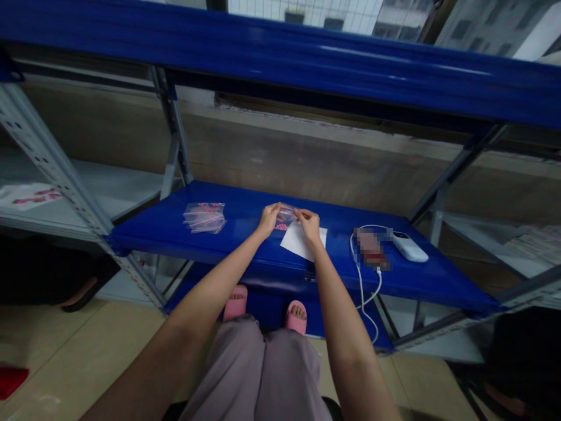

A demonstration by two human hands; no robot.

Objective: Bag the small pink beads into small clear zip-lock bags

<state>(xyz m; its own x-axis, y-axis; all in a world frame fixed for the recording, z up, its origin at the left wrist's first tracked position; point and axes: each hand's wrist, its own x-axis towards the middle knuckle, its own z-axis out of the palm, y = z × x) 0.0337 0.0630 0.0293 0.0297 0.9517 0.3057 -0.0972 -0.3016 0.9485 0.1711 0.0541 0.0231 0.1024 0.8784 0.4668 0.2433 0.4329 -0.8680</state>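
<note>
Between my two hands is a small clear zip bag [287, 214] with pink bits, perhaps beads, low inside it. My left hand [269, 218] pinches its left edge. At the bag's upper right, the fingers of my right hand [308, 224] are closed on its edge. A white sheet of paper [296, 240] lies on the blue shelf under my right hand and wrist. To the left, a loose pile of similar clear bags [204, 218] with pink contents rests on the shelf.
A phone-like blurred item [371, 248], a white cable [360, 275] and a pale blue power bank [409, 247] lie at the right of the blue shelf [245, 202]. A blue upper beam [280, 58] crosses above. Metal posts [65, 158] stand at the sides.
</note>
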